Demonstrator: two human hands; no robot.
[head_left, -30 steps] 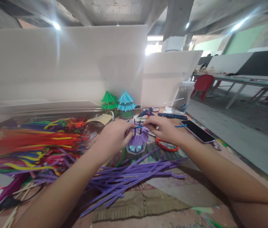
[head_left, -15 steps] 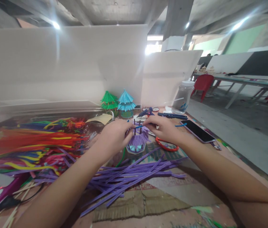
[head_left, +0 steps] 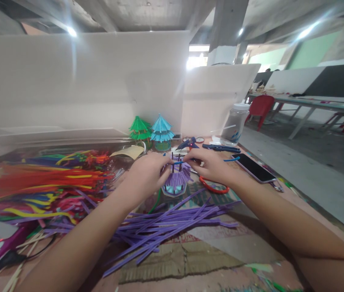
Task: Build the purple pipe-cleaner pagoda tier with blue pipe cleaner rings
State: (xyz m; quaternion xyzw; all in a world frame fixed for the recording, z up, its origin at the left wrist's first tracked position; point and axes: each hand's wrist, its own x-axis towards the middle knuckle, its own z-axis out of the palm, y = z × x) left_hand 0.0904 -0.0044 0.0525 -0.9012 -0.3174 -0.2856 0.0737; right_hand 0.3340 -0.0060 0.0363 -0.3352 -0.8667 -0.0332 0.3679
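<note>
Between my two hands a blue pipe cleaner (head_left: 178,162) is stretched across the dark posts of a small purple-roofed model pavilion (head_left: 176,178). My left hand (head_left: 152,168) pinches it at the left of the posts. Thumb and fingers of my right hand (head_left: 206,162) close on it at the right, and its free end sticks out beyond that hand near the phone. The pavilion stands upright on a pale base with light-blue parts. Loose purple pipe cleaners (head_left: 172,223) lie in a heap in front of it.
Behind stand a green model (head_left: 139,129) and a light-blue model (head_left: 161,132). A glue gun (head_left: 188,143), red-handled scissors (head_left: 214,187), a phone (head_left: 255,168) and a clear bottle (head_left: 232,125) lie or stand rightward. Coloured pipe cleaners (head_left: 46,178) and a purple device (head_left: 4,247) are at left.
Hardly anything differs. The blue pipe cleaner between my hands sits very slightly lower; both hands keep their grip and place.
</note>
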